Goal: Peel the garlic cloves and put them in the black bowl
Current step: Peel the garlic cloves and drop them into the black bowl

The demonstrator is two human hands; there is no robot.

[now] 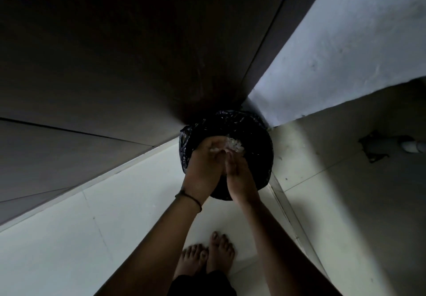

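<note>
Stood over the round bin lined with a crinkled black plastic bag (253, 129), tucked into the corner where the dark cabinet panel (115, 53) met the white plaster wall (345, 53). My left hand (202, 168) cupped pale papery scraps (234, 145), probably garlic skins, with its fingers bent round them. My right hand (239, 175) lay flat against it, fingers straight, likely to brush the bits off. Both hands were held right above the bag so the waste would drop in, not onto the pale tiled floor (115, 215). Garlic cloves and black bowl: not in view. Looked like cleanup.
</note>
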